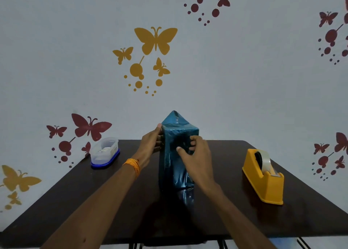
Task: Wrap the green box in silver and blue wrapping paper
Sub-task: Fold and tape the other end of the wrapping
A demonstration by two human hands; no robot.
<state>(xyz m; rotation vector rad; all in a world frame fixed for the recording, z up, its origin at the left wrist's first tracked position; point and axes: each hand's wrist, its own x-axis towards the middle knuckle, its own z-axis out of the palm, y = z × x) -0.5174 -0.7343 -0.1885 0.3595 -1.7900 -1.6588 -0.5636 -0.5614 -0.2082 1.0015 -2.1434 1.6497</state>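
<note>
Blue wrapping paper (174,119): shiny, covers everything, and it rises to a folded peak on top!
Box (169,173): stands upright at mid-table (75,201), fully covered, no green showing.
Left hand (150,143): clasps the box's left side, thumb up along the near edge, fingers bent against the side face.
Right hand (198,155): on the near face, thumb spread away from the bent fingers, tips pressing the paper.
Left wrist: an orange thread band (132,165).
Far left: clear plastic container (104,152), blue base.
Right: yellow tape dispenser (263,177), well apart from the box.
</note>
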